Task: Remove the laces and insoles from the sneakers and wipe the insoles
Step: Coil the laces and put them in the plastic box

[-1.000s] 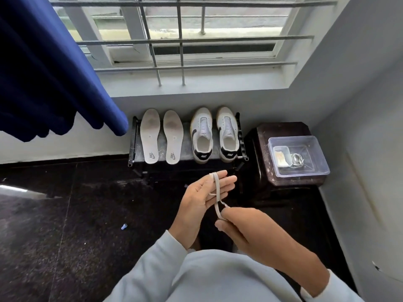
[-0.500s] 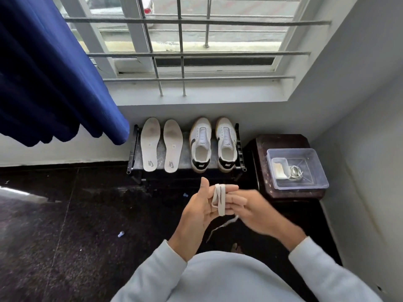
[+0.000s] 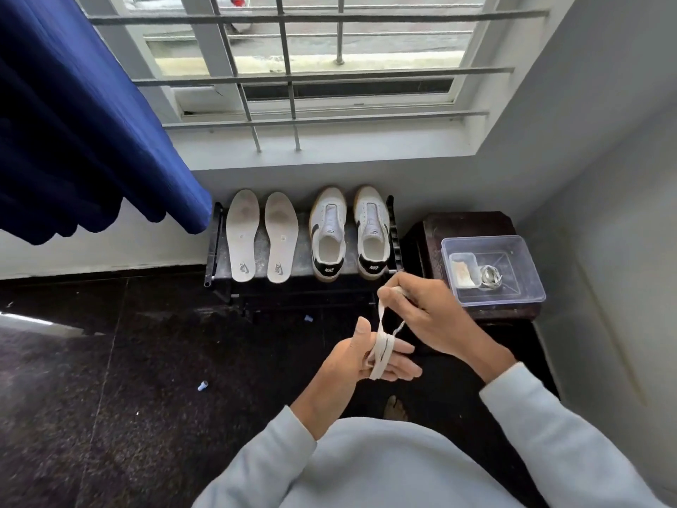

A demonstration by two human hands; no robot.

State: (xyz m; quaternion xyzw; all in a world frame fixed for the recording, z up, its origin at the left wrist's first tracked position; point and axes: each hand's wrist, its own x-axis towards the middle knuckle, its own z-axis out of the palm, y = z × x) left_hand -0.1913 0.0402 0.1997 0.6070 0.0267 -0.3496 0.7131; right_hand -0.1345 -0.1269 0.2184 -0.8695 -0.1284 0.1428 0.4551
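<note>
The left hand (image 3: 351,361) is held flat, fingers straight and thumb up, with the lace (image 3: 383,352) wound in several turns round its fingers. The right hand (image 3: 421,309), just above and to the far right of it, pinches the free run of lace in curled fingers. The step looks like coiling the removed lace. Next, the right hand likely needs to bring another turn round the left fingers. Half a second ago the hands were pressed together at the coil; the right has since lifted away. Beyond them, the unlaced sneakers (image 3: 348,232) and insoles (image 3: 260,238) lie side by side on the rack (image 3: 216,243). A coiled bundle (image 3: 489,278), probably the other lace, sits in the clear box (image 3: 513,298) at the right.
</note>
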